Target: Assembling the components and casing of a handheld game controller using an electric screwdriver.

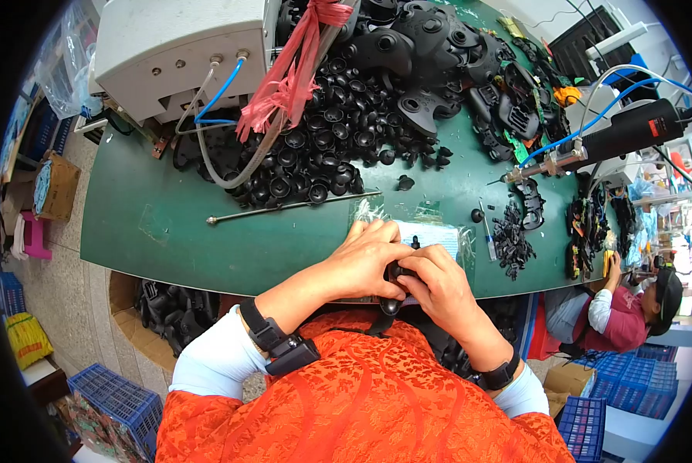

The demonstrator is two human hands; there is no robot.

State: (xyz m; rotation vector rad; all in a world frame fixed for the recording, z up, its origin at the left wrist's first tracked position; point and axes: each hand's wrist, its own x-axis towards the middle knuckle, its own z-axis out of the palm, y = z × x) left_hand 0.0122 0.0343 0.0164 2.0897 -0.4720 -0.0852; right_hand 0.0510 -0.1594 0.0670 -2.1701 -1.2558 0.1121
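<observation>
Close to the table's front edge, both my hands are closed around a black plastic part point(390, 306). Fingers hide most of it; a smooth rounded end shows below them. My left hand point(361, 258) grips it from the left, thumb and fingertips bent inward. My right hand point(444, 284) pinches at its top from the other side, fingertips almost touching those of the left. Just beyond the fingers, a small black piece point(415, 242) stands on a pale blue-white sheet point(438, 238) taped to the green table point(284, 251).
Black cap-like pieces point(323, 139) and controller shells point(427, 35) cover the far table, bordered by a metal rod point(292, 206). A grey machine box point(184, 58) stands far left. Right are an electric screwdriver point(624, 139) and small black parts point(513, 241). Another person point(616, 316) sits at right.
</observation>
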